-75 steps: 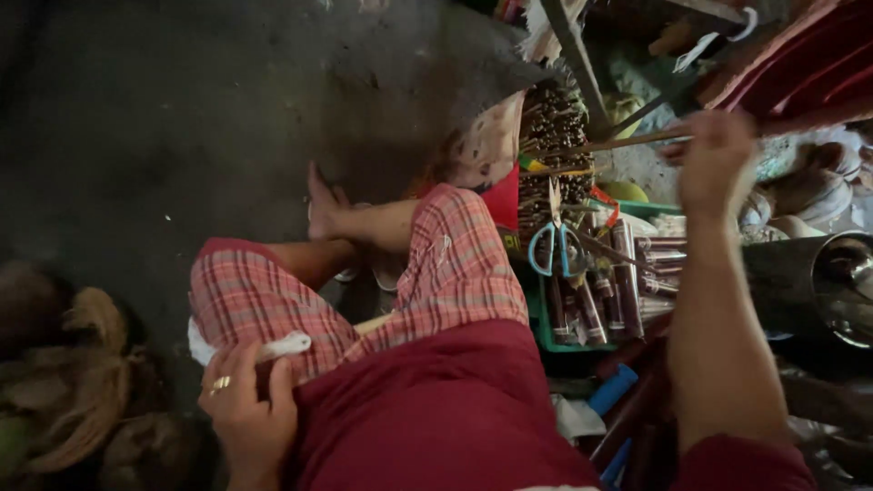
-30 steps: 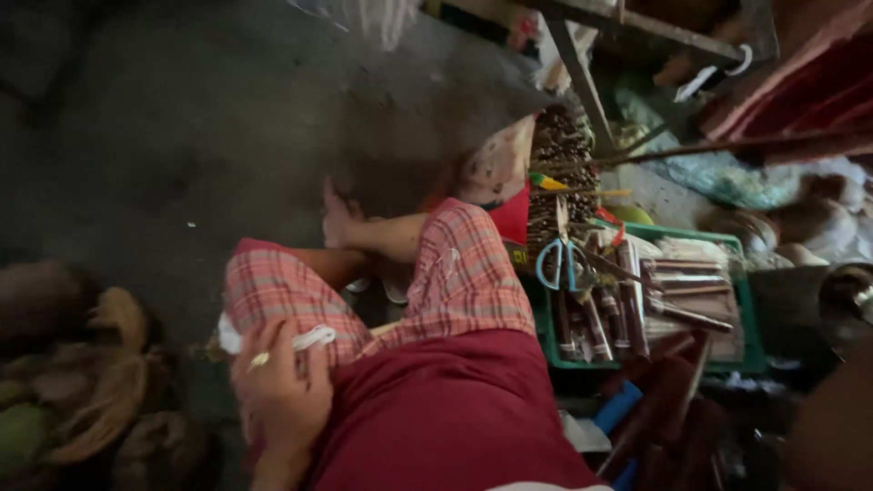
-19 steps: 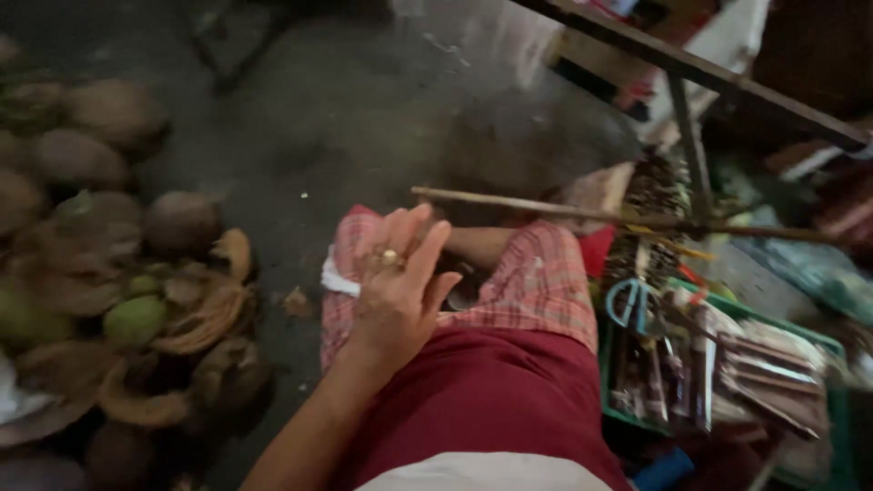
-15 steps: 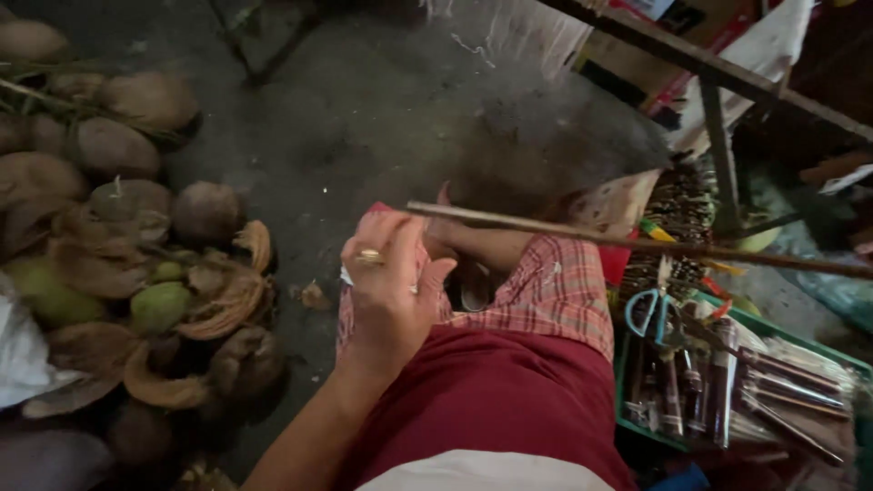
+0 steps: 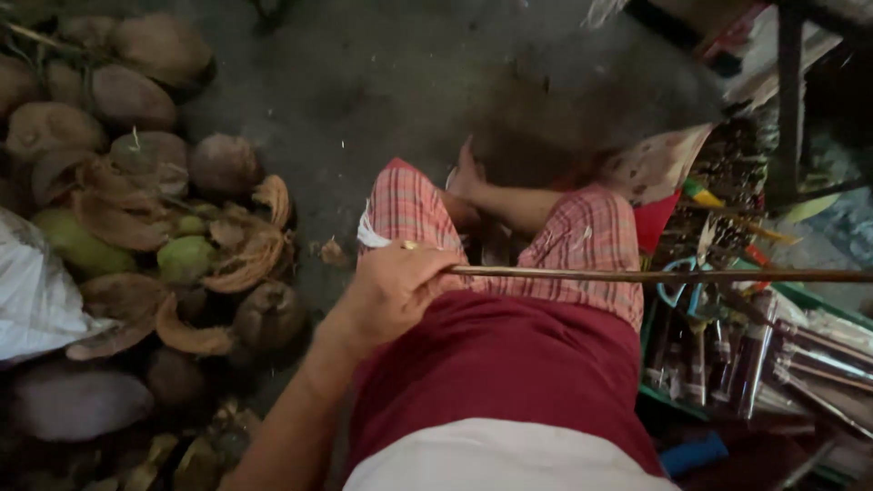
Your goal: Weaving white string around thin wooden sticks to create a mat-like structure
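Seated on the floor, a person grips one end of a long thin stick (image 5: 655, 274) in the left hand (image 5: 393, 293).

The fingers are curled shut around the stick, which runs level across the plaid-clad lap and out past the right edge; the right hand is out of view. One pair of blue-handled scissors (image 5: 675, 284) lies in a green tray (image 5: 673, 400) just beyond the knee. Coconut husks (image 5: 145, 195), too heaped to count, lie at the left.

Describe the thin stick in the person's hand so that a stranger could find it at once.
Start at the red-checked shorts over the person's lap. Just above them the left hand grips one end of a long, thin brown wooden stick. Unlike the short tools in the green tray, it runs level to the right edge.
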